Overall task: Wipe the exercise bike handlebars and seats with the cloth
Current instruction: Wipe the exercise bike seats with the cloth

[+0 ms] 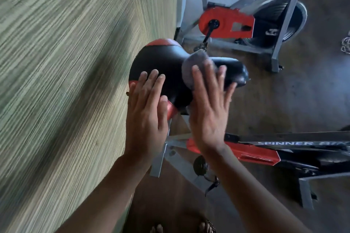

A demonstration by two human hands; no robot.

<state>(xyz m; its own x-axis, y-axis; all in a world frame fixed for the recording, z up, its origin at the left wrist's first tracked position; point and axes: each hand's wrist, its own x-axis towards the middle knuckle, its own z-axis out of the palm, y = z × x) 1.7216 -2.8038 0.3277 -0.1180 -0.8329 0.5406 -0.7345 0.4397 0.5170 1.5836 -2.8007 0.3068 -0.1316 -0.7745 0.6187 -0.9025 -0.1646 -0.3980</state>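
Partly my flat right hand hides the soft gray cloth on the shiny black seat; my left hand lies flat too.

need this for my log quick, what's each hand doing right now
Left hand: open, fingers flat on the seat.
Right hand: open, straight fingers pressing the cloth onto the seat.
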